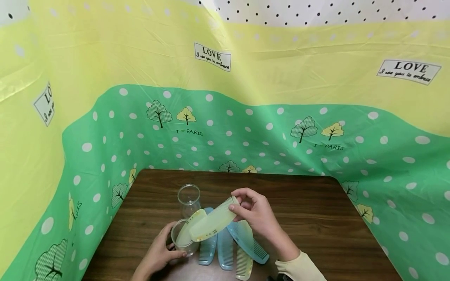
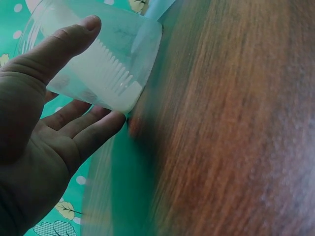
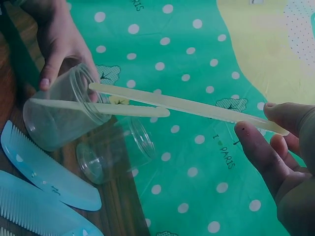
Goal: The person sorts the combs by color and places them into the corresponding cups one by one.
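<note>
My left hand [image 1: 158,251] holds a clear jar [image 1: 186,249] at its side, thumb on one side and fingers on the other. In the right wrist view the jar's mouth is tilted toward my right hand [image 3: 290,152]. A pale yellow comb [image 3: 133,110] stands in that jar, its upper end sticking out past the rim. Between thumb and fingers, my right hand pinches one end of another pale yellow comb [image 1: 215,221]. The far end of this comb is at the jar's mouth, above the first comb.
A second clear jar [image 1: 188,197] stands just behind the held one. On the brown wooden table [image 1: 299,218], several blue combs [image 1: 225,251] and a pale yellow comb [image 1: 244,267] lie partly overlapping. A patterned green and yellow cloth [image 1: 260,128] hangs around the table's far and side edges.
</note>
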The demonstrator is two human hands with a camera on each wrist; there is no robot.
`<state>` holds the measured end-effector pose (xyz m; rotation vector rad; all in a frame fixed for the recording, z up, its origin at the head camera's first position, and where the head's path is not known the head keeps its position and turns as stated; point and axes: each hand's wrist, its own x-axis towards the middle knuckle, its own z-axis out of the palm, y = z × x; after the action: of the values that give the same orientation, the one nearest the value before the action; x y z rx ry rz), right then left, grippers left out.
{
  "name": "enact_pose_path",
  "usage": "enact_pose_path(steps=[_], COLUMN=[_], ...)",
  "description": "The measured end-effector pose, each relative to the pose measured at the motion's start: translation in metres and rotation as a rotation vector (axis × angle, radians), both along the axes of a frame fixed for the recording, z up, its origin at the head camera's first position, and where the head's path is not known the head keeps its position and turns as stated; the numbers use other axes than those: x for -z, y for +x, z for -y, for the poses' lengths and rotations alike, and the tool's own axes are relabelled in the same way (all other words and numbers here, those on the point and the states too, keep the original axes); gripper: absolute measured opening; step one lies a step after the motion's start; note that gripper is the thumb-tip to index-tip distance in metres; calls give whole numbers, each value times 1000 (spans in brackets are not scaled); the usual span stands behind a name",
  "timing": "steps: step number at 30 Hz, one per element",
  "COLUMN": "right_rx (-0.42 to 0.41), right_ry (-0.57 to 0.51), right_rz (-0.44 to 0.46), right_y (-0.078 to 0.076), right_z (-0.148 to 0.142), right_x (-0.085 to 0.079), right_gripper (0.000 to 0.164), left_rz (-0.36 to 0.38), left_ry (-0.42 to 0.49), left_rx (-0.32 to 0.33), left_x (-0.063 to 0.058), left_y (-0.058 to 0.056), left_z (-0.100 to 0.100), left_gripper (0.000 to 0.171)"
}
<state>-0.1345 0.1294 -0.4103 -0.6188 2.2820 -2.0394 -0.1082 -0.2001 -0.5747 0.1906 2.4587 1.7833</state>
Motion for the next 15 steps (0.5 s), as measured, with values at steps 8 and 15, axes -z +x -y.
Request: enact_pose_path(steps=[8, 15], right_rx=[-11, -16], right_ry=[3, 7], right_rz=[6, 33], right_y=[0, 0], right_z=[8, 15], right_x=[5, 10], right_gripper=[33, 35], left_rz=[-16, -2], left_ry=[-32, -34], left_rx=[-3, -14], left_x=[2, 4], left_y=[0, 1], left_z=[-1, 0], left_gripper=[96, 97])
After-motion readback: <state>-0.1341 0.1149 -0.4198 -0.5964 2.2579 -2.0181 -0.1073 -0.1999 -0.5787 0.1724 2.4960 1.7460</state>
